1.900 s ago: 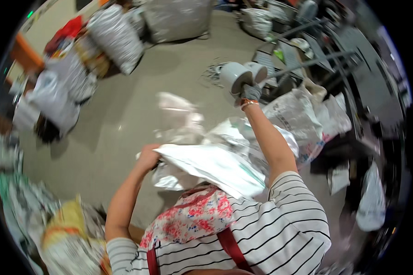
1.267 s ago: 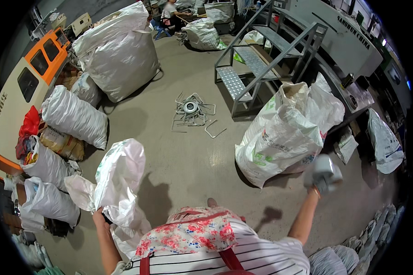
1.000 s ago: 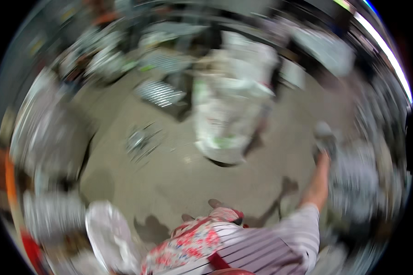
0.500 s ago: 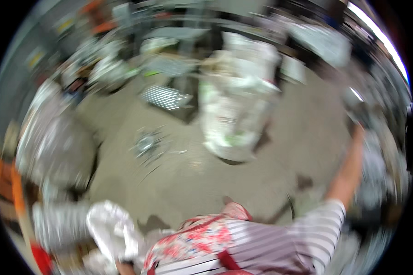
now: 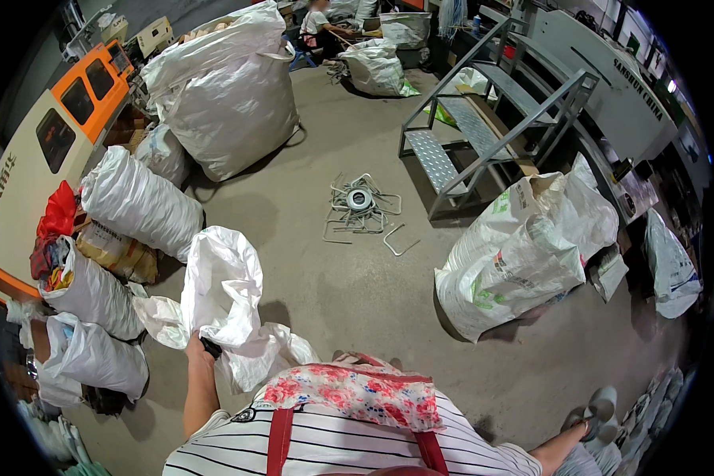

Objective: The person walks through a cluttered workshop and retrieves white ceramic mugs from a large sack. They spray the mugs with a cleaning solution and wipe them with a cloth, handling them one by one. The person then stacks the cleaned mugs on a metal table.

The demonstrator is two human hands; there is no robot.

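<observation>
My left fingers [image 5: 197, 347] are closed on a floppy white bag [image 5: 224, 289], in front of me on the left. My right fingers [image 5: 589, 416] grip two grey cups [image 5: 604, 404], far out to my right, near a grey pile [image 5: 657, 406]. Bent metal bars [image 5: 360, 216] lie on the floor [image 5: 333, 293].

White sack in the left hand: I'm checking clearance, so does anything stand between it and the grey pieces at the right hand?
Nothing visible stands directly between the white sack and the grey pieces; the floral apron lies just below that line in the picture, a full sack above it.
</observation>
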